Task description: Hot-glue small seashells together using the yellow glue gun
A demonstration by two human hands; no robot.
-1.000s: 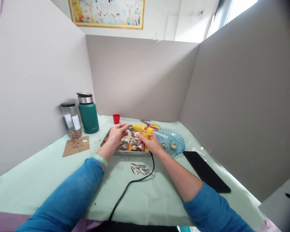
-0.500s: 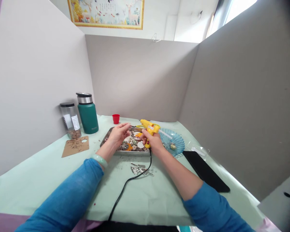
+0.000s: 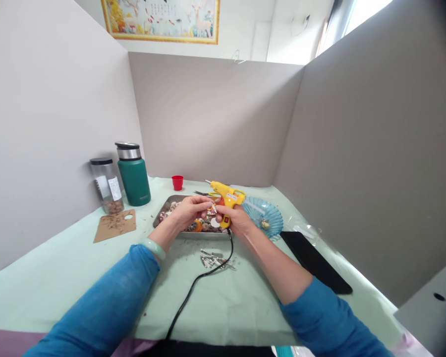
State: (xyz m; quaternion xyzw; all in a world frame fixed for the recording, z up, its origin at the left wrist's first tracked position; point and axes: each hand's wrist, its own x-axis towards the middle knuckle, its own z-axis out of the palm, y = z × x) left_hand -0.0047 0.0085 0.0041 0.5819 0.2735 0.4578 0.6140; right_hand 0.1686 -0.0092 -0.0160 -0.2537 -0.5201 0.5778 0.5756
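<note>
My right hand (image 3: 235, 217) is wrapped round the handle of a yellow hot glue gun (image 3: 228, 193), whose nozzle points up and to the left. My left hand (image 3: 195, 209) is closed in a pinch, its fingertips meeting those of my right hand over the tray. Something small and pale shows between the fingertips, too small to name. Beneath both hands is a metal tray (image 3: 198, 236) filled with shells and small decorative pieces. From the gun's handle a black cord (image 3: 195, 280) runs down to the table's front edge. Several silver metal clips (image 3: 216, 260) lie before the tray.
On the left stand a green bottle (image 3: 134, 181), a clear jar (image 3: 107, 186) and a brown card (image 3: 115, 225) with scraps. A red cup (image 3: 177, 183) and scissors (image 3: 201, 193) are behind the tray. A blue scalloped plate (image 3: 275, 218) and black flat slab (image 3: 317, 263) lie right.
My left hand has moved right, and its fingertips now meet those of my right hand. The glue gun has shifted slightly left and up, and its nozzle now shows.
</note>
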